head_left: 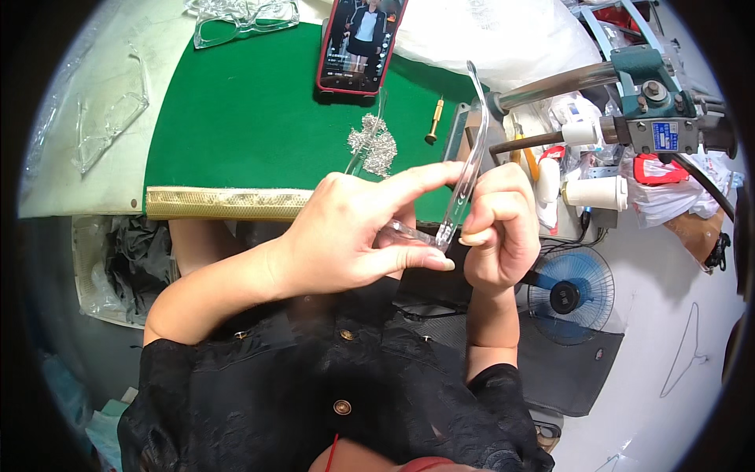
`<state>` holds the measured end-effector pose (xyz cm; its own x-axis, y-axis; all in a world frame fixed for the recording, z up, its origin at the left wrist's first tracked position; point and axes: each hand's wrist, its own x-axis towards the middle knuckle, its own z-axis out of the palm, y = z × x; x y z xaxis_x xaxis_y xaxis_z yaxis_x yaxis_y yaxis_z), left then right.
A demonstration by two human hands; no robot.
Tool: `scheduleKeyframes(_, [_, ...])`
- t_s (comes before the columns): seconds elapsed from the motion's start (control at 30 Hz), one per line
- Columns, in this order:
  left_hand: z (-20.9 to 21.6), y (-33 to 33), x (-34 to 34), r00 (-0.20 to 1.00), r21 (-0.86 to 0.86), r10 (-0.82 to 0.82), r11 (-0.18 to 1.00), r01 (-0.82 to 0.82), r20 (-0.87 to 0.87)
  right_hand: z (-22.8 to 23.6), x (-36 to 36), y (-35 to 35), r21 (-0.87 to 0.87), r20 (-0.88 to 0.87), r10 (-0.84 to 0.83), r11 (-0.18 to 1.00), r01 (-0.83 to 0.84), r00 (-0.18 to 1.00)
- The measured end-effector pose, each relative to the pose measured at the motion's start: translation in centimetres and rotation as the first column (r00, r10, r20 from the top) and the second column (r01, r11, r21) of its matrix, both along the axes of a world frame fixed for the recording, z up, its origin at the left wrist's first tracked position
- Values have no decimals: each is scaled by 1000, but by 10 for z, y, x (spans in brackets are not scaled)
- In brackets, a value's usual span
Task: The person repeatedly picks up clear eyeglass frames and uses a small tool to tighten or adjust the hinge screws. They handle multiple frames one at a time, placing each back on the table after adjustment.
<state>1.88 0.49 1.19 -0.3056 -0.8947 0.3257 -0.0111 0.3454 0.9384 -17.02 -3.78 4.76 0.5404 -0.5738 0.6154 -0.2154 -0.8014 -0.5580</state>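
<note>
A clear plastic eyeglass frame (465, 179) is held up near the front edge of the green mat. My left hand (334, 230) grips it, index finger stretched against the raised temple and thumb beneath the front. Close to the hinge, my right hand (502, 224) is curled with thumb and fingertip pinched together. Whatever is in that pinch, if anything, is too small or hidden. Beyond my left hand lies a pile of tiny silvery metal pieces (374, 147), like small screws. A small brass-coloured screwdriver (435, 122) rests farther right on the mat.
A red-cased phone (352, 88) lies at the back of the green mat (244, 118). More clear eyeglass frames (222, 31) are at the far left. A metal machine arm (566, 86) reaches in from the right, above a white cup (595, 193). A blue fan (570, 295) stands below.
</note>
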Motion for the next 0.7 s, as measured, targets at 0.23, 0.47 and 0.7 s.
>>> scheduleKeyframes(0.23, [-5, -4, -7, 999, -99, 41, 994, -38, 22, 2, -5, -1, -43, -68, -51, 998, 48, 996])
scheduleKeyframes(0.47, [-5, -6, -5, 998, -90, 28, 996, -23, 62, 4, -5, -3, -46, -85, -46, 998, 43, 995])
scheduleKeyframes(0.7, [-3, -7, -3, 990, -134, 74, 989, -57, 124, 2, -3, -1, -1, -69, -82, 997, 82, 994])
